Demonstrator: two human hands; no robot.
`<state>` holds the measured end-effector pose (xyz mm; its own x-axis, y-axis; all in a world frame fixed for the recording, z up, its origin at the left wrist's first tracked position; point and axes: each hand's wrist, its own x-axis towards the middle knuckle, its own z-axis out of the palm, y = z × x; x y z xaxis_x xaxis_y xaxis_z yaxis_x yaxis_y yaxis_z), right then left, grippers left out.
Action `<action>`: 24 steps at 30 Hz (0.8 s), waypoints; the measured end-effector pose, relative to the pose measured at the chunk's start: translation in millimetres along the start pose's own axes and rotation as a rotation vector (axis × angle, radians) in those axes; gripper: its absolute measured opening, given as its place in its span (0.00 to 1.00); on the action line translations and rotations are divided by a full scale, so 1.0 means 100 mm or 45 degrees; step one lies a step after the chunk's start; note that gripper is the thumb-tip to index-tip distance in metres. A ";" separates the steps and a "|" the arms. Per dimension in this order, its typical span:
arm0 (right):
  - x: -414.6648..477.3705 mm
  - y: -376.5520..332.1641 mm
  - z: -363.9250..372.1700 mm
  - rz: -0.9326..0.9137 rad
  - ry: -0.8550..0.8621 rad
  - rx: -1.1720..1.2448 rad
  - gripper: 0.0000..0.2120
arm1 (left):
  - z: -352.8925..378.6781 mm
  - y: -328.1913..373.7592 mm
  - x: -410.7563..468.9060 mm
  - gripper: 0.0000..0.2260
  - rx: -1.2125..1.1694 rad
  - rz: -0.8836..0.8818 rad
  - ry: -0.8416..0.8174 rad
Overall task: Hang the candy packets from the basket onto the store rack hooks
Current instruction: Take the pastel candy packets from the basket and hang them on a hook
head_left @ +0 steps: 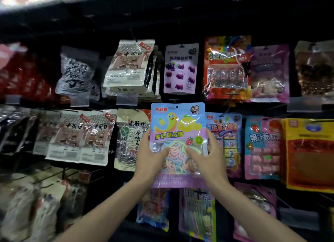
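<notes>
Candy packet (pixel 178 126): smooth, glossy plastic film with a clear window. Orange packet (pixel 227 68): crinkled, highly reflective plastic. Price-label holder (pixel 126 99): clear, smooth plastic. Rack panel (pixel 162 21): dark, matt. Hook (pixel 133 35): thin dark wire, apparently metal.
</notes>
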<state>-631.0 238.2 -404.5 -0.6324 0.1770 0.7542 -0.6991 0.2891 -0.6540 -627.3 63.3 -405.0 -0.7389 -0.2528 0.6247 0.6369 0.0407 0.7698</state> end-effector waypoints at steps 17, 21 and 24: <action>-0.02 -0.09 0.06 0.113 -0.044 0.021 0.42 | -0.10 0.07 -0.01 0.24 0.032 -0.164 -0.042; -0.03 -0.12 0.06 0.149 -0.038 0.050 0.40 | -0.13 0.14 -0.03 0.24 0.117 -0.095 -0.095; -0.02 -0.13 0.07 0.131 0.003 0.074 0.37 | -0.10 0.15 0.02 0.27 0.132 -0.091 -0.064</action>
<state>-623.0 227.5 -397.5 -0.7011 0.2052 0.6829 -0.6488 0.2139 -0.7303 -617.0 53.4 -393.4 -0.7932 -0.2098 0.5717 0.5582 0.1248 0.8203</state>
